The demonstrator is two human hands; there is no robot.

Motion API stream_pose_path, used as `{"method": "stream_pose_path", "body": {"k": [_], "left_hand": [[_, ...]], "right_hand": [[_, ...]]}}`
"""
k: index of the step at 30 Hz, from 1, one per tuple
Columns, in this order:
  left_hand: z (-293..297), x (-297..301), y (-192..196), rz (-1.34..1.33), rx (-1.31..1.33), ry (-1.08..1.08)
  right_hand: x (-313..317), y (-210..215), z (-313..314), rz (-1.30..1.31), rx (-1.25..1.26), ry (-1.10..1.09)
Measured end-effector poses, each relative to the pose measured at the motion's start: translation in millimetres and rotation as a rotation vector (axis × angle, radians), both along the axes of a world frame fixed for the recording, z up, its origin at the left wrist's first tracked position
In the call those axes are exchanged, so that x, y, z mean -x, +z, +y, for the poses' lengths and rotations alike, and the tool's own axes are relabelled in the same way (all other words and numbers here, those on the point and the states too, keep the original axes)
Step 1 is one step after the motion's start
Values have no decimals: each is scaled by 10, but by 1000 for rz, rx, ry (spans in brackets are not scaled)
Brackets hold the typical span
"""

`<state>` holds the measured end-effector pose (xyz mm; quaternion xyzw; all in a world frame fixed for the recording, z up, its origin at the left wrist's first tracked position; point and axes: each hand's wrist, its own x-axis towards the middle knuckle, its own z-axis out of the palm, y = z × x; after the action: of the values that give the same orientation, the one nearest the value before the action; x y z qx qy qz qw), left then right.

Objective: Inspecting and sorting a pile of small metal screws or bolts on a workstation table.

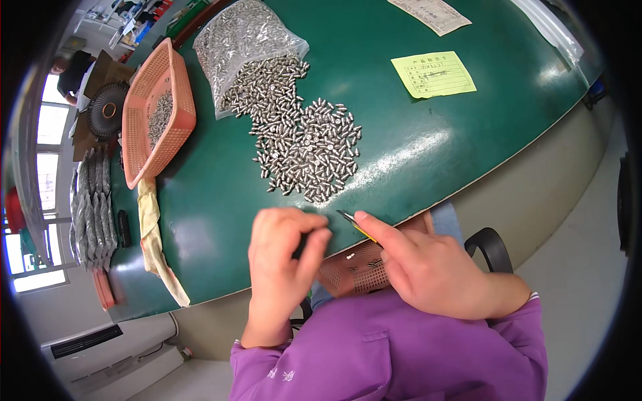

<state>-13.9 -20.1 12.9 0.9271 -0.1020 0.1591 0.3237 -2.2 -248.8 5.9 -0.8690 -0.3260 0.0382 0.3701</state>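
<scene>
Presently the work stands at the inspection of a single piece: the left hand (284, 257) has its grip closed around a small dark part that is mostly hidden by the fingers, while the right hand (428, 267) has its grip clamped on a thin yellow-handled pick (354, 224) whose tip points at that part, both held just over the near edge of the green counter (414, 140). The heap of small metal parts (307, 144) lies near, spilling from a clear bag (244, 43), with a perforated orange tray (358, 271) in the lap below the hands. Judged from this, the next move calls for a steady tip on the held part and a clean release into the right container.
</scene>
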Motion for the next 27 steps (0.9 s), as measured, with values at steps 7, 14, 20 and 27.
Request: {"method": "stream_pose_path", "body": {"k": [7, 14, 20, 27], "left_hand": [[40, -163, -93, -93, -146, 120], [-43, -115, -63, -17, -55, 65], [-79, -129, -60, -8, -54, 41], [-102, -130, -71, -18, -54, 48]], "right_hand": [[-7, 18, 11, 4, -8, 2], [1, -12, 30, -18, 7, 14], [6, -49, 57, -105, -24, 27], [12, -45, 68, -103, 15, 31]]}}
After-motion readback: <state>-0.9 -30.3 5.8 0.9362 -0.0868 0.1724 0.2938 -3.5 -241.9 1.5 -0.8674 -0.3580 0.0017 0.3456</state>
